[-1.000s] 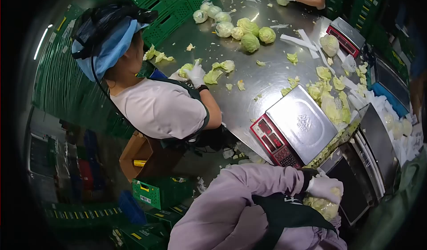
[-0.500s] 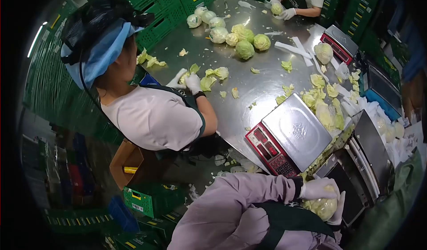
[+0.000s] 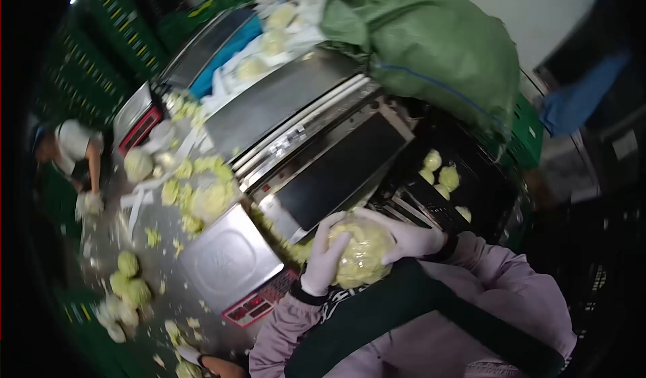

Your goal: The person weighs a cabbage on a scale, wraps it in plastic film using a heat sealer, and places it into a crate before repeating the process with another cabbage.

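A plastic-wrapped cabbage (image 3: 363,251) is held against the dark apron, between my two gloved hands. My left hand (image 3: 326,253) wraps round its left side, and my right hand (image 3: 406,235) covers its upper right side. Just beyond the hands sits the wrapping machine (image 3: 336,169) with a dark flat plate and pale rollers. To the left of it is a scale (image 3: 232,260) with a bare metal pan and a red display panel.
Several cabbages (image 3: 129,287) and loose leaves lie on the metal table (image 3: 161,233). A black crate (image 3: 481,196) at right holds wrapped cabbages. A green sack (image 3: 431,48) bulges behind the machine. One co-worker (image 3: 77,153) stands at far left; another's gloved hand (image 3: 190,354) shows at bottom left.
The view has swung to the right, bringing the black crate and sack into sight. Both hands still hold the wrapped cabbage, now nearer the middle of the view and in front of the apron.
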### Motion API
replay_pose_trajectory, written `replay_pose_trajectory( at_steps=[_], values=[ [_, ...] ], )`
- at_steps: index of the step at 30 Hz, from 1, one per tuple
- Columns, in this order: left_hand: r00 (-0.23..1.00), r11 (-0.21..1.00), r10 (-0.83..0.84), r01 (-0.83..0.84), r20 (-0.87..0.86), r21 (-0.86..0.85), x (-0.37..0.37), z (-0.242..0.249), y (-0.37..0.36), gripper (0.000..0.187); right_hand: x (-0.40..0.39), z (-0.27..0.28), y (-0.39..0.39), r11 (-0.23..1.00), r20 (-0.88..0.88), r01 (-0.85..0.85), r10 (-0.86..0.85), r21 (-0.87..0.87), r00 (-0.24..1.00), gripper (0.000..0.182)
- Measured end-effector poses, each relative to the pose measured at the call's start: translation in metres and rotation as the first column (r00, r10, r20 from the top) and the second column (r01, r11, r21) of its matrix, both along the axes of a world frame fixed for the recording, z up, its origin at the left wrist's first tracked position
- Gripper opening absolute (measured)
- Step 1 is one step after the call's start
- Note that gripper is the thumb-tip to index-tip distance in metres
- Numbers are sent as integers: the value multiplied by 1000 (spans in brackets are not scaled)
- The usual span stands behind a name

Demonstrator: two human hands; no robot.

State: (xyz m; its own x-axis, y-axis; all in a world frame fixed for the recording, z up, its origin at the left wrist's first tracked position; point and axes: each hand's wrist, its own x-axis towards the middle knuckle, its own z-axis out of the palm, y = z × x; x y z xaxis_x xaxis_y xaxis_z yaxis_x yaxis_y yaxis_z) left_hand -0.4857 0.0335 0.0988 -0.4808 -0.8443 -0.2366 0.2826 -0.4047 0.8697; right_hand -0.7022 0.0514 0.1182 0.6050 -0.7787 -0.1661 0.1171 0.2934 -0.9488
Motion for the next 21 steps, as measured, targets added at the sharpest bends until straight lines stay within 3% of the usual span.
replay_pose_trajectory(
  at_steps=[5,6,7,9,11,12,13,14,15,17,19,20,21],
  values=[
    [987,980,-152,144,48,138,-73,5,-36,45,-75,-33,-7,977,72,181,-189,114,979,90],
    [985,979,-168,161,49,125,-91,8,-43,49,-95,-43,-6,955,220,181,-234,233,947,85],
    [981,978,-185,179,53,111,-109,8,-49,53,-115,-53,-3,926,364,162,-289,341,885,80],
    [962,960,-265,257,63,113,-141,2,-59,59,-156,-78,11,840,468,244,-484,484,739,76],
    [932,943,-306,267,196,200,-171,4,-74,55,-208,-106,19,733,474,461,-677,501,562,70],
    [913,928,-343,292,222,231,-182,2,-82,49,-240,-117,31,608,357,504,-783,614,510,69],
    [915,916,-337,264,221,302,-193,-1,-88,43,-275,-147,40,567,402,527,-823,633,401,66],
    [901,910,-363,287,238,300,-202,-8,-92,41,-306,-154,48,388,199,674,-918,628,342,63],
    [888,904,-385,308,253,296,-210,-15,-96,40,-343,-183,55,332,206,678,-943,656,263,59],
    [838,884,-446,358,315,300,-227,-26,-103,37,-402,-216,61,124,74,874,-992,469,102,57],
    [763,844,-533,444,367,302,-236,-50,-109,37,-452,-277,78,-334,-304,865,-926,375,-225,63],
    [754,827,-548,424,363,368,-243,-61,-109,37,-473,-299,76,-341,-324,915,-909,214,-263,65],
    [743,806,-564,400,360,436,-248,-71,-108,38,-487,-317,82,-507,-526,848,-770,158,-362,70]
  ],
)
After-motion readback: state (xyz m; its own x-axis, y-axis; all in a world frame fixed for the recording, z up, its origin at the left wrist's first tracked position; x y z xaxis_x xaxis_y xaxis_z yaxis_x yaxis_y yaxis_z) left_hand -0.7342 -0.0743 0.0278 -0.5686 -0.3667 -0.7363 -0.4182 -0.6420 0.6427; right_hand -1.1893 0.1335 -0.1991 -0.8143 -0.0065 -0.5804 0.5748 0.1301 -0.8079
